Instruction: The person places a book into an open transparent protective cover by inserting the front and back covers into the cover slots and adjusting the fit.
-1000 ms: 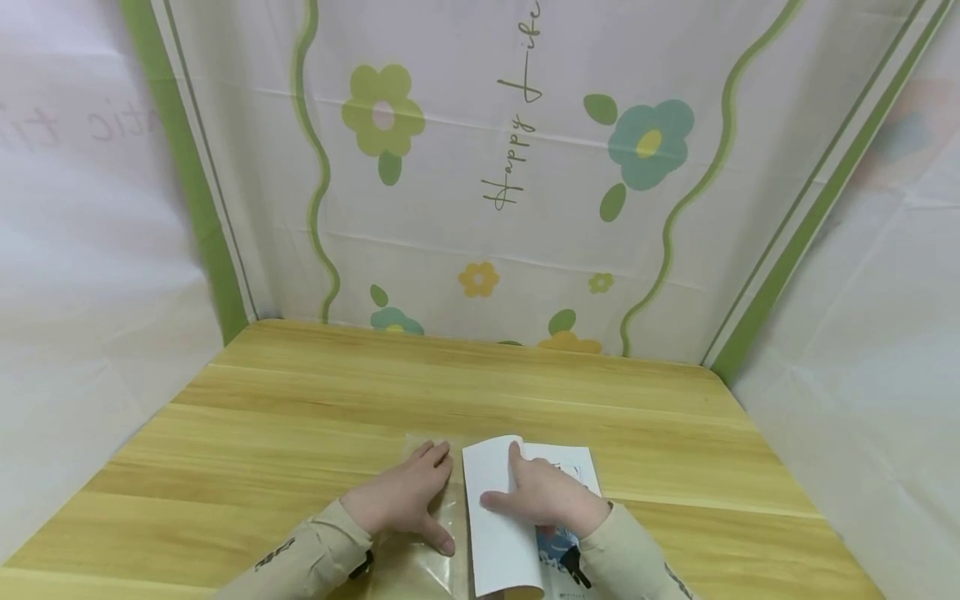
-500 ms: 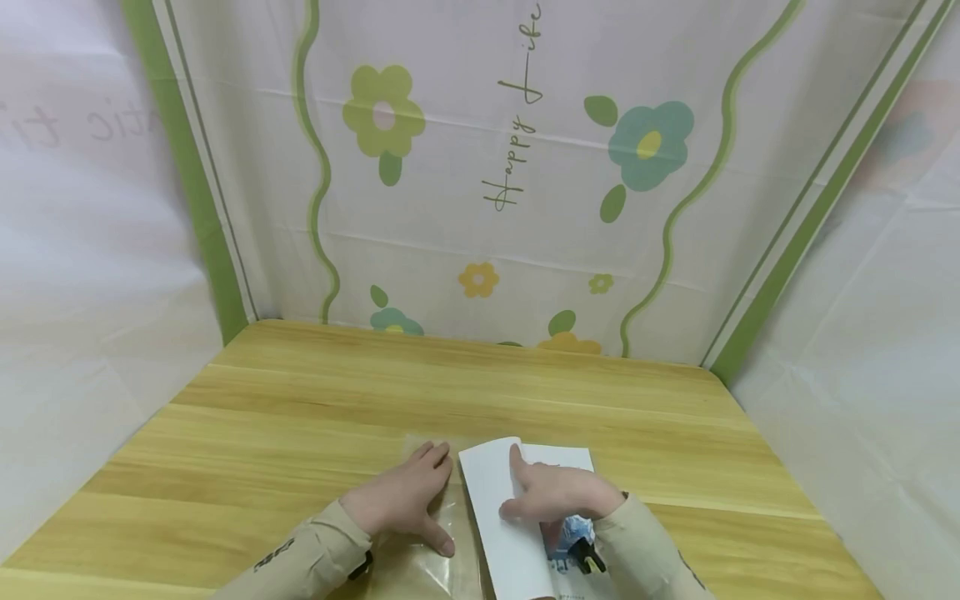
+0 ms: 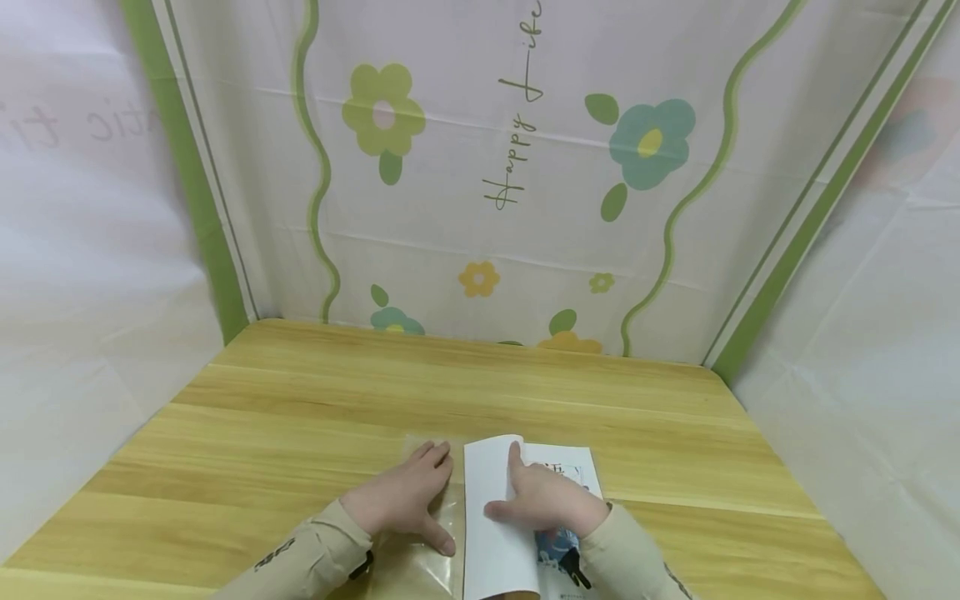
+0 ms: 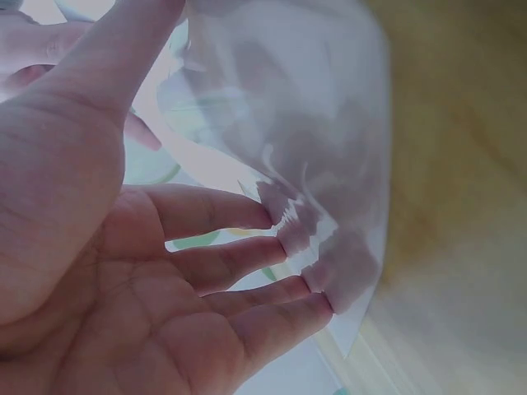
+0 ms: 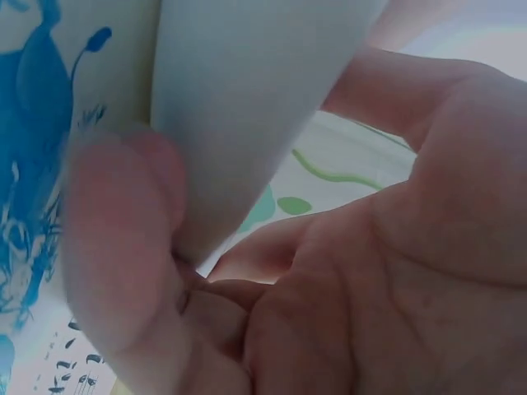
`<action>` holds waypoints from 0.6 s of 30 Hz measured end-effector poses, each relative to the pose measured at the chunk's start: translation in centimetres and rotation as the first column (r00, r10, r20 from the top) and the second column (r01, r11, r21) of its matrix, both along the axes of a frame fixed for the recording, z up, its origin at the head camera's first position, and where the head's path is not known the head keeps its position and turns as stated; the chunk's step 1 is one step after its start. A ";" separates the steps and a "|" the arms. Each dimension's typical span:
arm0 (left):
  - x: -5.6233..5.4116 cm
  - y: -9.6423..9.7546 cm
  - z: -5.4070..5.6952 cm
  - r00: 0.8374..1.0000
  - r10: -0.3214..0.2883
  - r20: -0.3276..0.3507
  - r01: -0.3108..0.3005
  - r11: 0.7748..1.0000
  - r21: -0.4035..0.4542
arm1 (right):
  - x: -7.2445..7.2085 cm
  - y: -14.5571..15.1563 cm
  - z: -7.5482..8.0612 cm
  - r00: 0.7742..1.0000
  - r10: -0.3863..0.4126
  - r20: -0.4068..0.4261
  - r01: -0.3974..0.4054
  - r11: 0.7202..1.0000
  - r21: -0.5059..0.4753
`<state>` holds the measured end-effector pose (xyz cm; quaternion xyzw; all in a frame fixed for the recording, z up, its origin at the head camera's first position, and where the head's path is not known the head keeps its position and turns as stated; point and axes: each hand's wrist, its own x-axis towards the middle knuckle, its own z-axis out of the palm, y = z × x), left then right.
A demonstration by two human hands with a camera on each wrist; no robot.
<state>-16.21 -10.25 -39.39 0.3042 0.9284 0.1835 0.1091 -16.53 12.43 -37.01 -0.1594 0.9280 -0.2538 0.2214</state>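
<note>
A book [image 3: 581,457] with a blue picture and dark characters printed on it lies near the table's front edge. Over its left part stands a bent white page [image 3: 498,554]. My right hand [image 3: 551,500] holds this page, the index finger stretched along its top and the thumb on its face. In the right wrist view, curled fingers [image 5: 123,239] close around the page beside the blue print. To the left, a clear plastic sheet [image 4: 329,99] lies under my left hand [image 3: 401,500], whose extended fingers rest on it with the thumb spread toward the book.
The wood-grain table [image 3: 480,383] reaches back to a white cloth backdrop [image 3: 450,217] with flower prints. More cloth hangs along the left and right sides. Both sleeves are beige, with a black strap [image 3: 362,567] at the left cuff.
Half a second ago the page's lower end had swung right along with my right hand. Now both are back to the left, close to where they were earlier. My left hand stays put.
</note>
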 end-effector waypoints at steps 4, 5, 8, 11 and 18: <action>0.0 0.0 0.0 1.000 -0.002 -0.001 0.002 1.000 -0.004 | -0.1 -0.3 0.1 0.998 0.015 -0.059 -0.012 0.998 0.060; 0.0 0.0 0.0 1.000 -0.002 0.001 0.002 1.000 -0.006 | -0.1 -0.3 0.1 0.997 0.020 -0.075 -0.014 0.997 0.075; 0.0 0.1 0.0 1.000 0.000 0.003 0.000 1.000 -0.005 | -0.1 -0.5 0.2 0.993 0.035 -0.115 -0.022 0.993 0.114; 0.0 0.1 0.0 1.000 0.002 0.002 -0.002 1.000 -0.002 | 0.0 -0.5 0.2 0.990 0.049 -0.135 -0.030 0.990 0.141; 0.1 0.1 0.1 1.000 0.006 0.010 -0.006 1.000 -0.001 | 0.0 -0.6 0.1 0.984 0.074 -0.161 -0.043 0.981 0.191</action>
